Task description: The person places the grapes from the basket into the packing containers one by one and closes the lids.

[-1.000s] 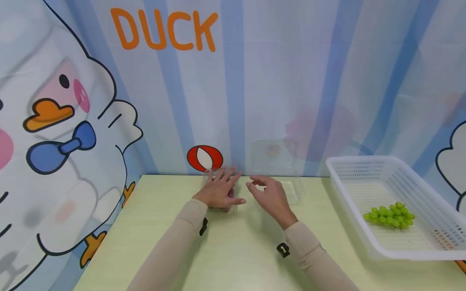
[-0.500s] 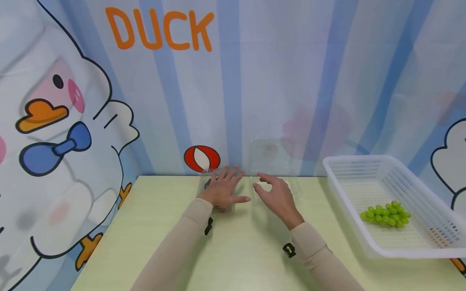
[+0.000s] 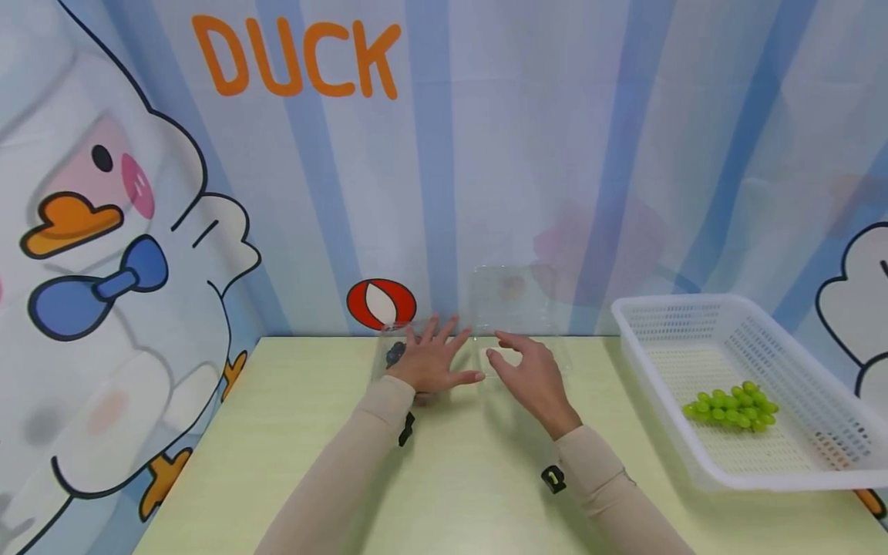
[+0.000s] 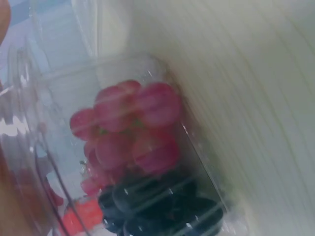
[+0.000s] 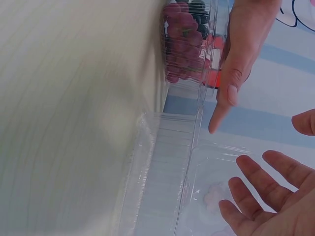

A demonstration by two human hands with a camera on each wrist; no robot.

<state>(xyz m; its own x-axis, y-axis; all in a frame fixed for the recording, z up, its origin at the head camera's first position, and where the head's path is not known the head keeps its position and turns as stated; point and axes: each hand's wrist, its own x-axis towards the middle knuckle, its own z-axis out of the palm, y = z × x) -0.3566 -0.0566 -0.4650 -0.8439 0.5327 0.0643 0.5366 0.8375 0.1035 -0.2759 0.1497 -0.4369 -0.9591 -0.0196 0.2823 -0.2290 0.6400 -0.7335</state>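
Note:
My left hand [image 3: 432, 364] lies flat, fingers spread, on top of a lidded clear plastic box [image 4: 142, 63]. Red grapes [image 4: 133, 128] and dark grapes [image 4: 157, 206] show through the box's wall in the left wrist view. To its right stands a second clear plastic box [image 5: 165, 162], its lid [image 3: 513, 297] raised upright at the back; no fruit shows inside. My right hand [image 3: 533, 379] hovers in front of this second box, fingers loosely bent, thumb apart, holding nothing. Part of the grape-filled box is hidden beneath my left hand in the head view.
A white plastic basket [image 3: 659, 408] stands on the right of the pale table [image 3: 458, 493], with a bunch of green grapes [image 3: 732, 407] in it. Right behind the table hangs a printed curtain [image 3: 513, 154] with a duck design.
My left hand has slid to the right across the lid, uncovering some dark grapes at its left. The right hand has shifted slightly right and stays unfilled. The view has turned a little rightward.

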